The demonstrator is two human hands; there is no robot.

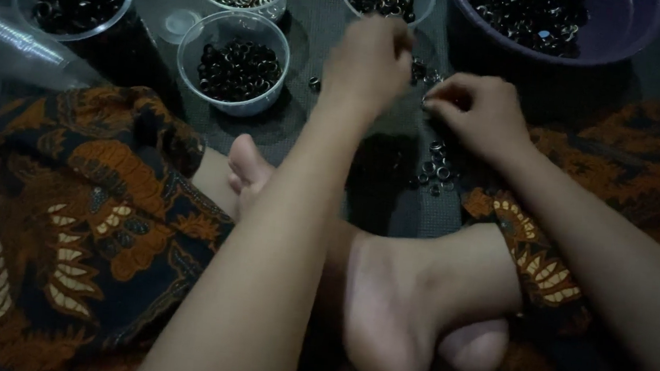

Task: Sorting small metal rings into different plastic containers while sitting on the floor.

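Left hand: the left hand (369, 58) hangs knuckles-up over the dark mat (392, 207), fingers curled down; whether they pinch anything, I cannot tell.
Right hand: the right hand (476, 111) sits just beside it, fingertips pressed together low at the mat, seemingly on a small ring, too dim to be sure.
Loose rings: a scatter of small dark rings (436, 169) lies on the mat below the right hand's wrist.
Cups: a clear cup of dark rings (237, 70) stands left of the left hand; three more cups line up behind.
Bowl: a purple bowl (630, 33) heaped with rings sits top right.
Legs: crossed bare feet and patterned cloth (96, 221) fill the foreground.
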